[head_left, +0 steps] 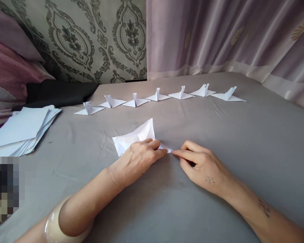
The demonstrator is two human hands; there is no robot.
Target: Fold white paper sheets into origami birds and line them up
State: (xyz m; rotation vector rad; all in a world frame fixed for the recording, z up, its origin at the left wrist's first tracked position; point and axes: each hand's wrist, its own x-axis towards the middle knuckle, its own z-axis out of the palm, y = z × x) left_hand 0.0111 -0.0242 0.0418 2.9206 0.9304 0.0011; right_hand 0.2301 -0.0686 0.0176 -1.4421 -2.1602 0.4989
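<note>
A partly folded white paper (134,137) lies on the grey cloth in front of me, its far corner raised and its near part hidden under my fingers. Across its near right side presses my left hand (142,153), fingers bent and closed on the fold. At the narrow right tip of the same paper, my right hand (199,160) pinches with thumb and index finger, the other fingers curled. Beyond them stands a row of several white folded-paper figures, among them one at the middle (158,96) and one at the right end (228,96), each with an upright pleated part.
A stack of white paper sheets (20,128) lies at the left. Behind it are a black cloth (60,92) and pink fabric (12,71). A patterned wall (103,37) and a mauve curtain (205,37) bound the grey cloth surface (255,145) at the back.
</note>
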